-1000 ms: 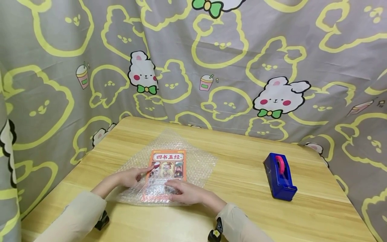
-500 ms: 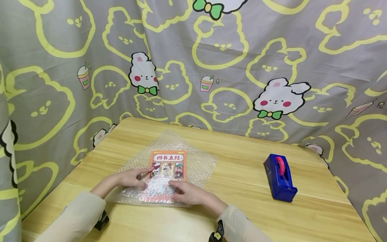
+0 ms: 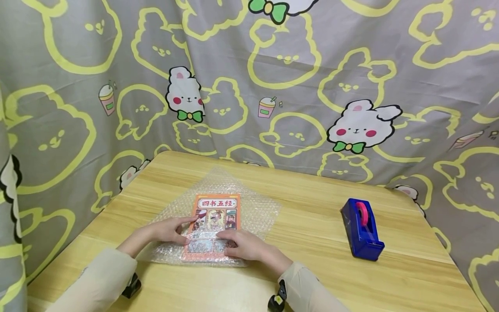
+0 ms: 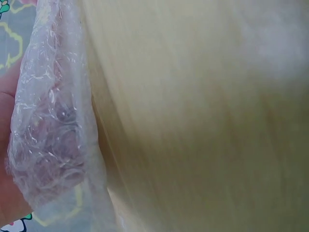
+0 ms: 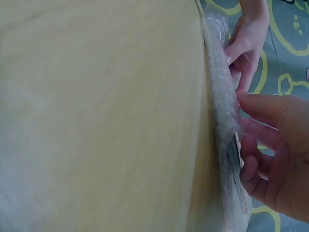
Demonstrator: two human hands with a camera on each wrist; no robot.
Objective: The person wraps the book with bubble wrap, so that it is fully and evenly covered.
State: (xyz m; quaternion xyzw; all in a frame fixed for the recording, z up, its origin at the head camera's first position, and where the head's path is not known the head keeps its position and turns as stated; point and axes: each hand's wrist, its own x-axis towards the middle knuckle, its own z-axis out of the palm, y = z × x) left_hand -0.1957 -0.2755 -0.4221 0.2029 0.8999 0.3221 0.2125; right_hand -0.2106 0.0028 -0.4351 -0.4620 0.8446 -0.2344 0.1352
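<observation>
An orange book with a picture cover lies on a sheet of clear bubble wrap. The near part of the sheet is folded up over the book's lower half. My left hand rests at the book's left side, its index finger on the cover edge and its thumb on the folded wrap. From the right, my right hand lays its fingers on the folded wrap over the book, with some fingers bent in the right wrist view. Up close, the folded wrap edge hides most of the left hand.
A blue tape dispenser with a pink tape core stands on the right of the wooden table. A grey curtain with cartoon rabbits hangs behind the table and along its sides.
Both hands stay nearly in place. The folded wrap now lies flatter, with less glare over the lower cover. The left thumb has moved slightly away from the index finger.
</observation>
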